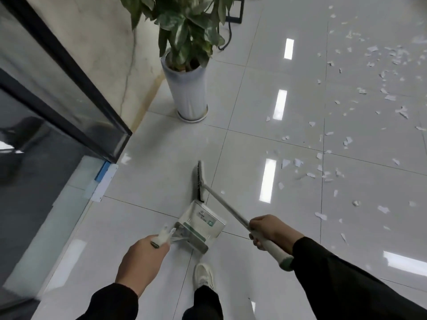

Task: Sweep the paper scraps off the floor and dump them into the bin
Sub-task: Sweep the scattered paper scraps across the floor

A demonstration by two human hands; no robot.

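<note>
The person stands on a glossy pale tiled floor (161,181), one white shoe (203,274) showing at six o'clock below the tools. The left hand (141,262), at seven o'clock, has its fingers curled round the grip of a dustpan (199,224), whose metal pan with a green and white label hangs just ahead of the hand, close over the tiles; whether it touches them cannot be told. The right hand (269,228), at five o'clock, is clamped round the handle of a broom (199,181), thumb and fingers wrapped where the metal shaft meets the pale grip with its green end. The shaft runs up toward eleven o'clock from that hand to the broom head, which sits just beyond the dustpan's far edge, bristles toward the left.

The paper scraps (346,139) lie scattered across the tiles from one o'clock to four o'clock, well apart from the broom head, thickest toward the upper right. At twelve o'clock a leafy plant stands in a tall white pot (189,88) beside a marble wall. A dark-framed glass door (57,100) fills the nine o'clock side. Both sleeves are black
</note>
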